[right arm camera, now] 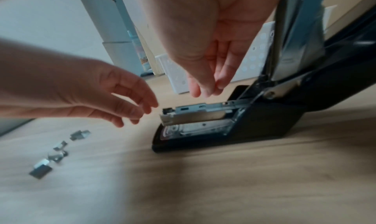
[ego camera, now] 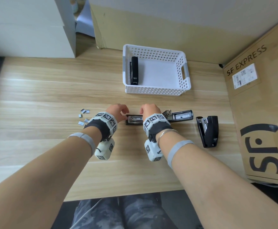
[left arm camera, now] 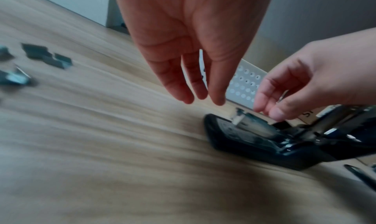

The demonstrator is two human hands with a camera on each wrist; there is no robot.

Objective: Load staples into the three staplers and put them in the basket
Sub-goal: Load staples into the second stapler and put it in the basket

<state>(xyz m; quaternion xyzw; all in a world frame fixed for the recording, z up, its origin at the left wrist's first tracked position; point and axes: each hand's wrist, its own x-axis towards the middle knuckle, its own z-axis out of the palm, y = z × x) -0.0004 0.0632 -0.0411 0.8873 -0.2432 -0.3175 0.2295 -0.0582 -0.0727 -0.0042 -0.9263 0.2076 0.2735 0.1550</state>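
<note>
A black stapler point(ego camera: 135, 119) lies on the wooden table with its lid point(ego camera: 183, 115) swung flat to the right, so the metal staple channel point(right arm camera: 195, 115) is bared. My left hand point(ego camera: 120, 109) hovers just left of the channel's front end with its fingers point(left arm camera: 215, 95) hanging relaxed and holding nothing. My right hand point(ego camera: 149, 109) hovers over the channel, fingers point(right arm camera: 203, 87) loosely curled, nothing visible between them. A second black stapler point(ego camera: 134, 71) lies inside the white perforated basket point(ego camera: 156, 90). A third stapler point(ego camera: 208, 131) lies on its side to the right.
Several loose staple strips point(ego camera: 84, 116) lie on the table left of my left hand. A large SF EXPRESS cardboard box point(ego camera: 259, 104) walls off the right side. White boxes point(ego camera: 32, 30) stand at the back left. The table's front edge runs near my knees.
</note>
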